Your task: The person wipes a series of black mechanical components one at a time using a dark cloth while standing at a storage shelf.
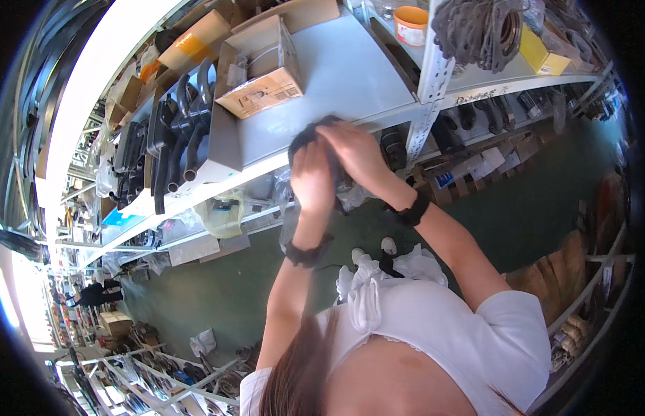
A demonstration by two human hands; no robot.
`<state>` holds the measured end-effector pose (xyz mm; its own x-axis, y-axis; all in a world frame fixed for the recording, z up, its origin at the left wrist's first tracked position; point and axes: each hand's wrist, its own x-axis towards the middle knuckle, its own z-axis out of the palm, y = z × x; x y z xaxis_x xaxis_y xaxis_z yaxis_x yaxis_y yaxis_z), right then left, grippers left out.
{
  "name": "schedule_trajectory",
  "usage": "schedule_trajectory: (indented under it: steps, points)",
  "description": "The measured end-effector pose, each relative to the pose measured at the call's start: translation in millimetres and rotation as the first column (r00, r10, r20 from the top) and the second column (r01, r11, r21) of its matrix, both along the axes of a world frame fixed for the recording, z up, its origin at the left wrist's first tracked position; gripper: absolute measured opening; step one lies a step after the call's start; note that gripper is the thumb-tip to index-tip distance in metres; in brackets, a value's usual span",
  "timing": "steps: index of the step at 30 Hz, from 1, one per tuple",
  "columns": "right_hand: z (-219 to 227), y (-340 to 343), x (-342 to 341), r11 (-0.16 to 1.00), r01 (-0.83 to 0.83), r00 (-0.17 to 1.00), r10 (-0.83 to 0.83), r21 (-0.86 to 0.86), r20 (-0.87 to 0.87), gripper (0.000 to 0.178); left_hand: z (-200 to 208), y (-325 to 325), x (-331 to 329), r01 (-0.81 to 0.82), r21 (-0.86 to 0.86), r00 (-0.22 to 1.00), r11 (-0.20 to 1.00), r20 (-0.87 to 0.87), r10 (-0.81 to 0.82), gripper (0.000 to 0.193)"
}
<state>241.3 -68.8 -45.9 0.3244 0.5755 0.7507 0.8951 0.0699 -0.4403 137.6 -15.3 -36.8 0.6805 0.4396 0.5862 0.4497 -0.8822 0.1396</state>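
Observation:
At the front edge of a grey shelf (pixel 354 59), both hands are on a dark, soft-looking black object (pixel 303 141). It is partly covered by my fingers and slightly blurred, so its kind is unclear. My left hand (pixel 313 177) is closed on its near left side, fingers pointing up and away from me. From the right, my right hand (pixel 358 154) reaches across with fingers bent onto the top of the same object. Each wrist wears a black band. An opened cardboard box (pixel 267 97) stands on the shelf just beyond my hands.
Black curved hoses or pipes (pixel 191 149) fill a bin on the left. A perforated upright post (pixel 433 66) rises to the right, near an orange tub (pixel 410 26) and hanging dark gaskets (pixel 475 35). Lower shelves hold parts above a green floor (pixel 218 295).

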Motion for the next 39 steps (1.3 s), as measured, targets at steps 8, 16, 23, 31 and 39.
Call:
schedule_trajectory:
  steps: [8, 16, 23, 31, 39]
  points:
    - [-12.1, -100.5, 17.1, 0.967, 0.254, 0.962, -0.252, 0.007, -0.104, 0.025, -24.5, -52.0, 39.9, 0.493, -0.059, 0.828, 0.868, 0.338, -0.447, 0.032]
    - [-41.5, -146.6, 8.0, 0.951, 0.309, 0.951, -0.307, 0.03, -0.037, 0.032, -47.4, -95.0, 27.3, 0.631, -0.393, 0.773, 0.669, 0.398, -0.495, 0.043]
    - [-52.4, -91.9, 49.3, 0.965, 0.244, 0.957, -0.255, -0.094, -0.136, 0.05, -48.9, -72.0, 62.1, 0.546, -0.368, 0.838, 0.753, 0.258, -0.481, 0.06]
    - [-94.1, -72.1, 47.6, 0.964, 0.2, 0.952, -0.233, -0.172, -0.197, 0.061, -82.3, -49.6, 62.2, 0.468, -0.344, 0.881, 0.814, 0.113, -0.459, 0.047]
    - [-58.3, -67.6, 41.3, 0.99, 0.104, 0.987, -0.115, -0.098, -0.112, 0.059, -72.0, -45.2, 52.9, 0.513, -0.242, 0.858, 0.824, 0.142, -0.493, 0.043]
